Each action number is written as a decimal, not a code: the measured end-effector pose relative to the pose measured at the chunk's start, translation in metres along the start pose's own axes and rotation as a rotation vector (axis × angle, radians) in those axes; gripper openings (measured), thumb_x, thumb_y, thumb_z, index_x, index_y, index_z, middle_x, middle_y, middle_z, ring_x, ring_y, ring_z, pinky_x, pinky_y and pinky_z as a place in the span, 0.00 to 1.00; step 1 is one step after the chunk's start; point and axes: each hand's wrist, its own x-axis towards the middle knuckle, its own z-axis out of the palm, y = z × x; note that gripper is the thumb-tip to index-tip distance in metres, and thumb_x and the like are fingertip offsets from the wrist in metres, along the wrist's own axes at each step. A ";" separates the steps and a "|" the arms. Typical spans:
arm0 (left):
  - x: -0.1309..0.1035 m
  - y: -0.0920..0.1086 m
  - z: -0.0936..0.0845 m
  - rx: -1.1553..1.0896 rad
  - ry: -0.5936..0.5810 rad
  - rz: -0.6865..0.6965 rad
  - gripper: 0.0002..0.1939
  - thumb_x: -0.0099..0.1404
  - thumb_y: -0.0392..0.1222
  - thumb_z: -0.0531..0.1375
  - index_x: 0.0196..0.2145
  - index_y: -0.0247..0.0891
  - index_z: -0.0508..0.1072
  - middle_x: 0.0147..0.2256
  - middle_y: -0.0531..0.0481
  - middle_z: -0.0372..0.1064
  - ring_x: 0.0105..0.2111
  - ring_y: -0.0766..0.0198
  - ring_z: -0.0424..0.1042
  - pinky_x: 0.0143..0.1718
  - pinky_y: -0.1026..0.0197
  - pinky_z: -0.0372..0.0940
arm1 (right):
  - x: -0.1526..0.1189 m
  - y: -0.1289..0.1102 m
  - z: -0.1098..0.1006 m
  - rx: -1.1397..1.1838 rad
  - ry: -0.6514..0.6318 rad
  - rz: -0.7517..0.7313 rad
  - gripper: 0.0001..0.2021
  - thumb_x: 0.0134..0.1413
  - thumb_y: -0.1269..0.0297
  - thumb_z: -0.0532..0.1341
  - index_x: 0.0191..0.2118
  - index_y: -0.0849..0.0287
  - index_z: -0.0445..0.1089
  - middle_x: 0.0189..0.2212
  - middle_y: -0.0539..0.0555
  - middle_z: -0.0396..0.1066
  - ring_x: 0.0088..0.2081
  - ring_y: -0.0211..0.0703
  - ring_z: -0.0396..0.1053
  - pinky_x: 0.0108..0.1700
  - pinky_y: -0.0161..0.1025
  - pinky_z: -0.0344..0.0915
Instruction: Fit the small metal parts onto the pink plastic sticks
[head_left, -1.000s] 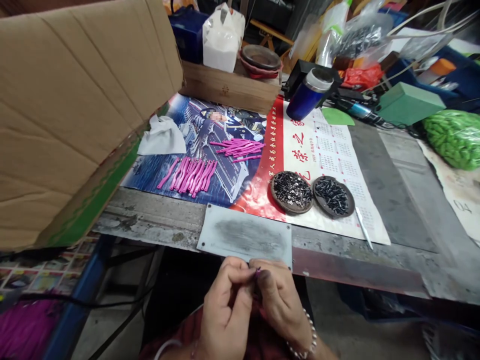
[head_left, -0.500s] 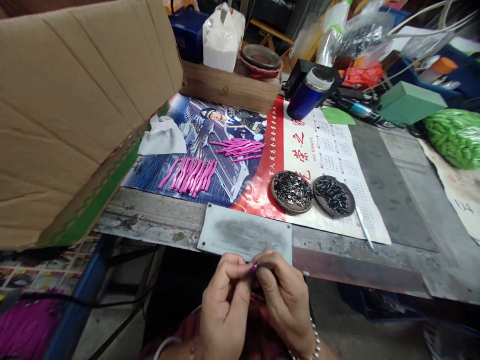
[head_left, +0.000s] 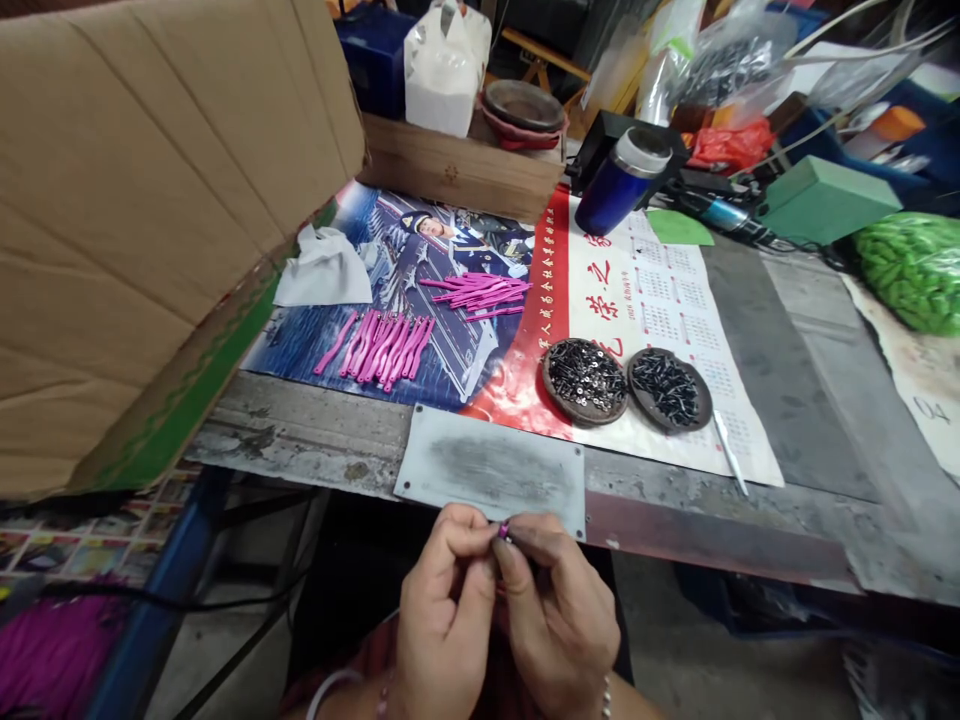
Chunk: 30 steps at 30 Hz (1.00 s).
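My left hand (head_left: 448, 610) and my right hand (head_left: 559, 610) meet low in the middle, just in front of the bench edge. Their fingertips pinch together around a small magenta piece (head_left: 503, 529). Only its end shows, with a dark, shiny bit at the tip; fingers hide the rest. Beyond them a grey metal plate (head_left: 491, 468) lies at the bench edge. Wavy magenta sticks (head_left: 388, 347) lie side by side on the poster, and straighter magenta sticks (head_left: 484, 293) form a loose pile behind. Two round dishes hold small metal parts (head_left: 585, 380) and dark pins (head_left: 666, 388).
A large cardboard box (head_left: 172, 220) stands open at the left. To the right of the dishes lies a white pen-like tool (head_left: 729, 452). Behind are a blue tumbler (head_left: 621, 185), a green box (head_left: 829, 200) and a bag of green pieces (head_left: 911, 270). A white cloth (head_left: 324, 268) rests on the poster.
My right hand has turned slightly, its fingers now lying flatter and closer to the left fingertips. The magenta end has shifted slightly, and a shiny bit now shows there.
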 end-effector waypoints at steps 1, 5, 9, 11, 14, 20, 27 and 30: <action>0.000 0.000 0.001 -0.009 0.003 -0.004 0.11 0.70 0.29 0.56 0.38 0.44 0.72 0.35 0.56 0.69 0.36 0.71 0.72 0.42 0.75 0.68 | 0.001 0.000 0.001 -0.042 0.014 -0.026 0.05 0.68 0.68 0.58 0.38 0.57 0.68 0.30 0.51 0.74 0.30 0.36 0.73 0.33 0.30 0.70; 0.001 -0.003 0.002 -0.029 0.009 -0.002 0.10 0.70 0.29 0.56 0.38 0.44 0.73 0.36 0.56 0.69 0.36 0.71 0.72 0.42 0.75 0.68 | 0.004 -0.003 0.002 -0.158 0.031 -0.109 0.08 0.70 0.67 0.57 0.37 0.59 0.68 0.28 0.52 0.74 0.27 0.37 0.72 0.33 0.31 0.70; 0.000 -0.004 0.002 -0.028 0.022 0.015 0.11 0.70 0.28 0.56 0.38 0.44 0.73 0.35 0.55 0.69 0.36 0.71 0.73 0.42 0.74 0.69 | 0.006 -0.005 0.003 -0.193 0.016 -0.124 0.11 0.72 0.67 0.54 0.35 0.60 0.68 0.25 0.52 0.73 0.26 0.37 0.71 0.31 0.32 0.68; -0.001 -0.004 0.002 -0.019 0.026 0.015 0.11 0.70 0.28 0.56 0.38 0.44 0.72 0.36 0.55 0.69 0.36 0.71 0.73 0.42 0.75 0.68 | 0.006 -0.005 0.003 -0.193 0.001 -0.120 0.13 0.72 0.67 0.53 0.33 0.59 0.67 0.24 0.51 0.71 0.25 0.37 0.69 0.30 0.32 0.66; -0.002 -0.004 0.002 -0.007 0.016 0.014 0.11 0.70 0.28 0.56 0.38 0.44 0.72 0.35 0.56 0.68 0.36 0.71 0.72 0.42 0.75 0.68 | 0.005 -0.002 0.002 -0.192 -0.019 -0.119 0.14 0.73 0.68 0.52 0.31 0.58 0.64 0.22 0.50 0.68 0.23 0.36 0.66 0.28 0.33 0.62; -0.005 0.001 0.002 -0.013 -0.025 0.018 0.09 0.70 0.31 0.56 0.34 0.42 0.69 0.33 0.55 0.65 0.33 0.70 0.70 0.39 0.73 0.68 | 0.003 0.007 0.001 -0.185 -0.031 -0.208 0.17 0.74 0.70 0.48 0.28 0.56 0.58 0.19 0.47 0.59 0.22 0.36 0.58 0.27 0.35 0.56; -0.003 0.003 0.005 -0.022 -0.012 0.019 0.10 0.69 0.29 0.56 0.35 0.43 0.71 0.32 0.55 0.66 0.33 0.70 0.71 0.40 0.73 0.69 | 0.005 0.017 0.002 -0.131 0.012 -0.192 0.14 0.73 0.67 0.50 0.32 0.57 0.62 0.26 0.51 0.65 0.28 0.38 0.64 0.32 0.36 0.61; -0.003 0.002 0.005 -0.053 -0.021 -0.011 0.09 0.70 0.30 0.56 0.36 0.43 0.72 0.32 0.55 0.67 0.33 0.69 0.72 0.39 0.72 0.70 | 0.008 0.017 0.001 -0.042 -0.094 -0.109 0.20 0.74 0.65 0.47 0.26 0.57 0.58 0.20 0.46 0.57 0.21 0.35 0.57 0.26 0.35 0.54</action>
